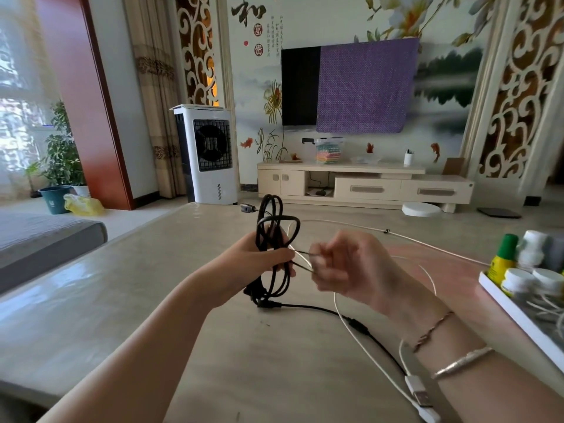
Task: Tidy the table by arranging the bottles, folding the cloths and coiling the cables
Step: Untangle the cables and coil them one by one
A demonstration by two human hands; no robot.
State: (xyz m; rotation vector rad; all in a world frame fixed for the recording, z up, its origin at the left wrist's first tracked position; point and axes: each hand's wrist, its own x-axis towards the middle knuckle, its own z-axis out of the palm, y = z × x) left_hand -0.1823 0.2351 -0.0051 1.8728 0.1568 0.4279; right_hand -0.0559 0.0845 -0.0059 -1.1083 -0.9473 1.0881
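Cables are the item under inspection, and I note two on the worktop point(152, 285), a pale glossy surface filling the lower view.

Largest first: the worktop carries a white tray point(518, 315) at its right edge. In the tray stand several bottles point(503, 257): one yellow with a green cap, the others white-capped. I also see pale cord lying in the tray's near end.

Next, the black cable point(271, 227). It is gathered into upright loops and gripped at mid-height by the left hand point(259, 254), which is clenched around the bundle above the worktop. One plug sticks out at the top left of the loops. A tail runs from the bottom of the bundle along the worktop toward the right forearm.

The white cable point(366, 352) lies loose on the worktop in a wide curve. It passes behind the right hand, sweeps toward the tray, and returns beneath the right forearm to a USB plug point(422, 395) near the bottom edge. It crosses the black tail near that forearm.

The right hand point(338, 264) is just beside the left, fingers pinched on a thin strand that leads into the bundle. Motion blur prevents me from telling which cable that strand belongs to.

Smallest: two bracelets point(457, 361) on the right wrist.
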